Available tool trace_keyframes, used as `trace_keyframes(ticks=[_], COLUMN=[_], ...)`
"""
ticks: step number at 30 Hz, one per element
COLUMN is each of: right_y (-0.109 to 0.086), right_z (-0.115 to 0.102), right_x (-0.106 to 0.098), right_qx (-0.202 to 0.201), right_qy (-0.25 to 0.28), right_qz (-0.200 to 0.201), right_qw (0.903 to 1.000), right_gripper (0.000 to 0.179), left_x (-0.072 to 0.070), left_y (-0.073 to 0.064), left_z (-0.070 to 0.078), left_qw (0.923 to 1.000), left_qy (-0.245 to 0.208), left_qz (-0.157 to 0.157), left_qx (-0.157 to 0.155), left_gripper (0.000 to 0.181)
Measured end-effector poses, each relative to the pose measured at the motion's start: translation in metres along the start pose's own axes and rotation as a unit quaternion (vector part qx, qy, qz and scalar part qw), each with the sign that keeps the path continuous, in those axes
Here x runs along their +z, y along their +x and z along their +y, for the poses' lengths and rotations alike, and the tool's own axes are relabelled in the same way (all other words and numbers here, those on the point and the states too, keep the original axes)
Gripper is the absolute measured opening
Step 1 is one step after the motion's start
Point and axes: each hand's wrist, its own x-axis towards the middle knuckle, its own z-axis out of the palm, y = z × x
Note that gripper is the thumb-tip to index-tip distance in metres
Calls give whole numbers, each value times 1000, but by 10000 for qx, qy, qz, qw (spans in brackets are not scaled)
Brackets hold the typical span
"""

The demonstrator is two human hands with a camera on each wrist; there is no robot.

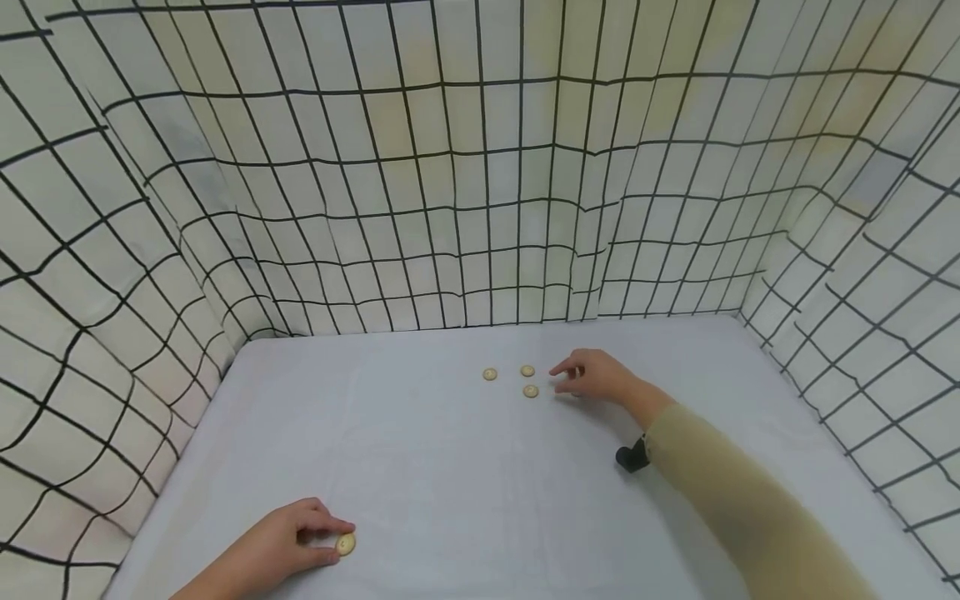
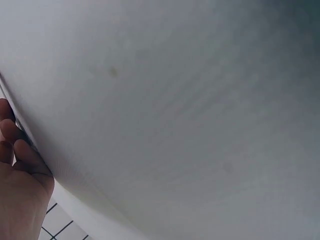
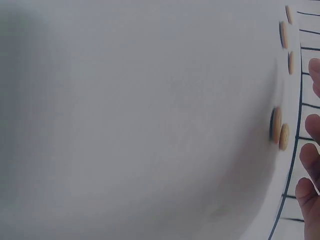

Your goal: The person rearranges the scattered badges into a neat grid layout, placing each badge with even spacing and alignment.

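Between thumb and fingertips, my left hand [image 1: 288, 537] pinches a small round wooden disc [image 1: 345, 544] at the near left of the table. In the left wrist view the left hand [image 2: 22, 175] shows at the left edge, and its disc cannot be seen. At the far right, my right hand [image 1: 600, 377] hovers with thumb and forefinger apart, holding nothing. Partly hidden beneath it is a disc [image 1: 576, 392]. The right wrist view shows two discs close together, one wooden disc [image 3: 276, 125] beside another [image 3: 284, 137], near the right fingers [image 3: 311, 157].
Three more pale discs lie left of the right hand: a left one [image 1: 490, 374], an upper one [image 1: 528, 371] and a lower one [image 1: 531, 391]. A white cloth covers the table [image 1: 420, 467]. White walls with a black grid [image 1: 465, 183] enclose the back and sides.
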Motion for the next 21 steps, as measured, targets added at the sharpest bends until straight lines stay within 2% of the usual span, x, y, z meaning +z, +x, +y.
trace_keyframes(ticks=[8, 16, 21], right_y=[-14, -18, -17], right_z=[18, 24, 28], right_x=[-9, -9, -5], right_qx=[360, 389, 445], right_qy=[-3, 132, 130], right_qz=[-9, -78, -77], right_qw=[9994, 9991, 9989], right_gripper=[33, 33, 30], left_x=[0, 1, 0], left_y=[1, 1, 1], left_z=[-2, -3, -3], left_qw=[10000, 10000, 9999], left_qy=[79, 87, 55], left_qz=[7, 5, -74], left_qx=[6, 5, 143], left_gripper=[36, 37, 38])
